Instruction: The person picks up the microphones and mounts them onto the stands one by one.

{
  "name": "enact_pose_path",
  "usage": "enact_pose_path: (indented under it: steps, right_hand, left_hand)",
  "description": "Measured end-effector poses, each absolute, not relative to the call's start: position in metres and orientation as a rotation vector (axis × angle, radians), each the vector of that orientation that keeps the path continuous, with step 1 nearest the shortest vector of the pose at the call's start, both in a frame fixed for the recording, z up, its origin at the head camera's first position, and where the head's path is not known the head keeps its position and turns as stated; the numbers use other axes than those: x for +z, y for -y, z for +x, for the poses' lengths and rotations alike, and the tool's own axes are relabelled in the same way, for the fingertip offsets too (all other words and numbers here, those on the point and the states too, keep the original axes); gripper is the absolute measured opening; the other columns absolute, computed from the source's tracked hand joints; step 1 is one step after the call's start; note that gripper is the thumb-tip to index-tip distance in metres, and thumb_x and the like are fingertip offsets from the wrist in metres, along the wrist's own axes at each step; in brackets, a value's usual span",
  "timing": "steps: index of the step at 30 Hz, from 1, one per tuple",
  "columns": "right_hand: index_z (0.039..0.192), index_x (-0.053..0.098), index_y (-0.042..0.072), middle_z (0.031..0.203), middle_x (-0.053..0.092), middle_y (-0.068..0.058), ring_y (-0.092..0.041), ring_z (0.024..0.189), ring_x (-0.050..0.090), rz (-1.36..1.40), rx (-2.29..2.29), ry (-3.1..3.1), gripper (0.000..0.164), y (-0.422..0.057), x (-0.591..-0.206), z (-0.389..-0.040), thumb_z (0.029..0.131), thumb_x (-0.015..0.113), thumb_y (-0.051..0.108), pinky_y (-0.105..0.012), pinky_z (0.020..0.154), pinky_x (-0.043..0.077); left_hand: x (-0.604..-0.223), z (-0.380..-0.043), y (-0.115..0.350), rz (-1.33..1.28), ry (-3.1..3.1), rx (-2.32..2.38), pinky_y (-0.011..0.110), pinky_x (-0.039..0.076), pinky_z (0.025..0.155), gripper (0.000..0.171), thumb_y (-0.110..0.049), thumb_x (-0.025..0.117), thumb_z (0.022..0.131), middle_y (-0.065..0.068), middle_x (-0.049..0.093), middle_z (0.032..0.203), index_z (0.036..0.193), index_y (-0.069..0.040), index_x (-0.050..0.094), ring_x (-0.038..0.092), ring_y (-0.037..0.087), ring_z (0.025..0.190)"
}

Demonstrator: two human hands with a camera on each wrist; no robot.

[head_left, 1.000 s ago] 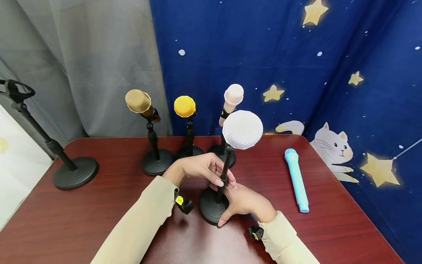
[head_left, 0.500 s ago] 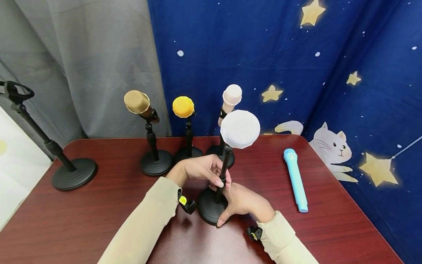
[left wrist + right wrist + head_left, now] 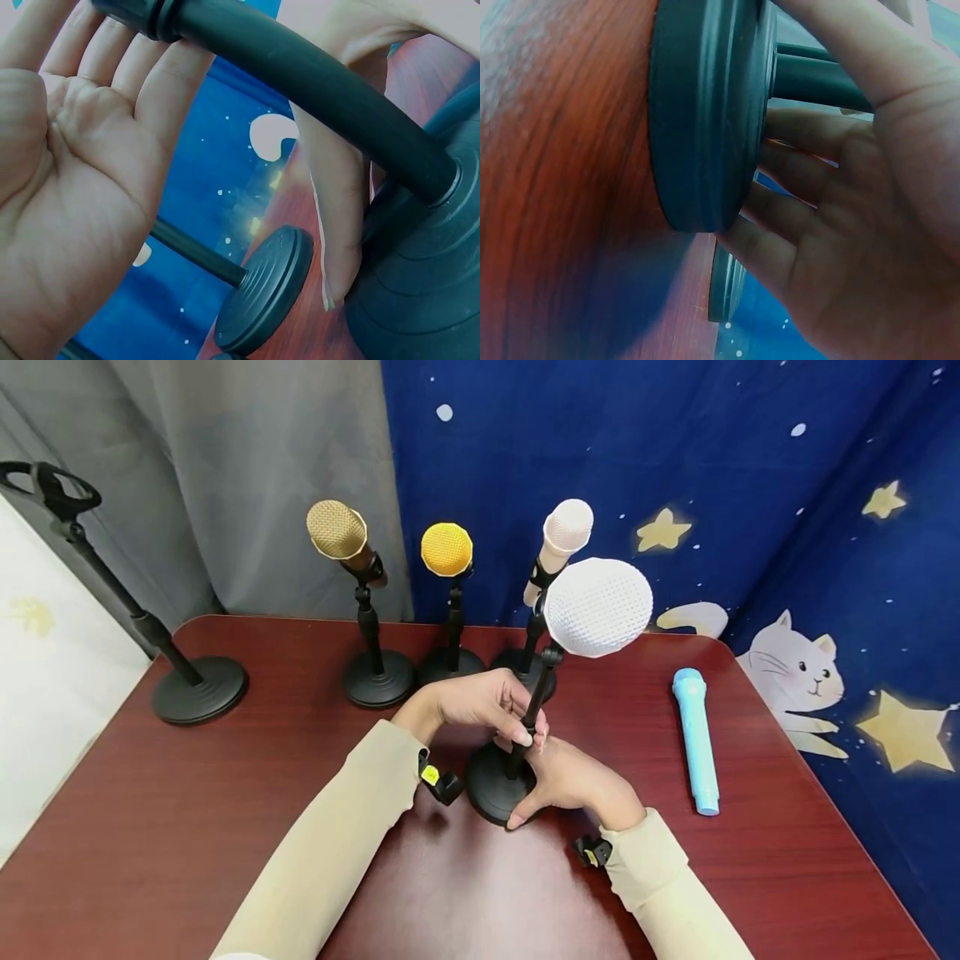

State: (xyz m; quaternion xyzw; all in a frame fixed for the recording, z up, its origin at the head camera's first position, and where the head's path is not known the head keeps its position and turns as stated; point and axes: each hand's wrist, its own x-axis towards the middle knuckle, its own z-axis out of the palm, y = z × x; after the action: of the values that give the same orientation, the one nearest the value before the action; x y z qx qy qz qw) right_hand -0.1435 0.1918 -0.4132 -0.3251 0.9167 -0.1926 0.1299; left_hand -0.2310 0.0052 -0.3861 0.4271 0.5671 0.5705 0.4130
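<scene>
A black round-based microphone stand [image 3: 534, 702] stands at the middle of the table, bearing a large white mesh microphone head [image 3: 597, 607]. My left hand [image 3: 480, 703] holds the lower part of the pole between thumb and fingers; its palm shows in the left wrist view beside the pole [image 3: 315, 82]. Lower down, my right hand [image 3: 576, 783] grips the right side of the base [image 3: 491, 785], thumb on the near edge. In the right wrist view its fingers [image 3: 780, 206] reach along the far side of the disc [image 3: 705, 120]. The left fingertips are partly hidden behind the pole.
Behind stand a gold microphone [image 3: 337, 531], a yellow one [image 3: 447, 550] and a pale pink one [image 3: 567, 527], each on a black stand. An unloaded stand [image 3: 198, 689] is at left. A light-blue microphone [image 3: 697, 743] lies at right on the reddish-brown table [image 3: 225, 827].
The head view has tilted down, so the whole scene sits higher and somewhat further right in it. Both hands keep their holds on the stand, with little visible motion.
</scene>
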Motion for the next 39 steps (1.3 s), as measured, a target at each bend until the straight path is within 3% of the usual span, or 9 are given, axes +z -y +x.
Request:
enact_pose_path:
  steps: [4, 15, 26, 39]
  right_hand:
    - [0.149, 0.045, 0.002, 0.154, 0.048, -0.012, -0.026, 0.136, 0.051, -0.945, -0.575, -2.655, 0.107, -0.191, -0.413, -0.143, 0.065, 0.095, 0.043, -0.044, 0.113, 0.043]
    - [0.146, 0.050, 0.004, 0.153, 0.049, -0.011, -0.026, 0.137, 0.050, -0.919, -0.602, -2.669, 0.103, -0.193, -0.413, -0.143, 0.063, 0.096, 0.042, -0.044, 0.114, 0.042]
    - [0.146, 0.047, 0.006, 0.140, 0.059, -0.008, -0.022, 0.120, 0.060, -0.785, -0.608, -2.678, 0.108, -0.193, -0.416, -0.144, 0.058, 0.098, 0.044, -0.040, 0.105, 0.049]
    - [0.150, 0.043, 0.009, 0.146, 0.054, -0.006, -0.020, 0.125, 0.056, -0.797, -0.653, -2.672, 0.114, -0.192, -0.416, -0.143, 0.057, 0.099, 0.044, -0.040, 0.109, 0.047]
  left_hand:
    - [-0.384, -0.228, -0.003, 1.088, -1.497, 1.416, 0.026, 0.054, 0.070, 0.017, 0.008, 0.068, 0.087, 0.001, 0.075, 0.088, 0.103, 0.013, 0.069, 0.066, 0.012, 0.083]
    - [-0.382, -0.216, -0.001, 1.068, -1.642, 1.476, 0.031, 0.060, 0.078, 0.022, 0.003, 0.072, 0.088, 0.000, 0.078, 0.094, 0.108, 0.011, 0.070, 0.070, 0.010, 0.088]
    - [-0.388, -0.197, 0.001, 1.014, -1.755, 1.636, 0.029, 0.060, 0.075, 0.022, 0.002, 0.073, 0.087, 0.001, 0.078, 0.094, 0.108, 0.009, 0.072, 0.069, 0.009, 0.086]
    - [-0.387, -0.175, -0.002, 0.873, -1.873, 1.787, 0.032, 0.061, 0.086, 0.025, -0.001, 0.077, 0.086, 0.017, 0.078, 0.105, 0.110, 0.006, 0.073, 0.074, 0.011, 0.099]
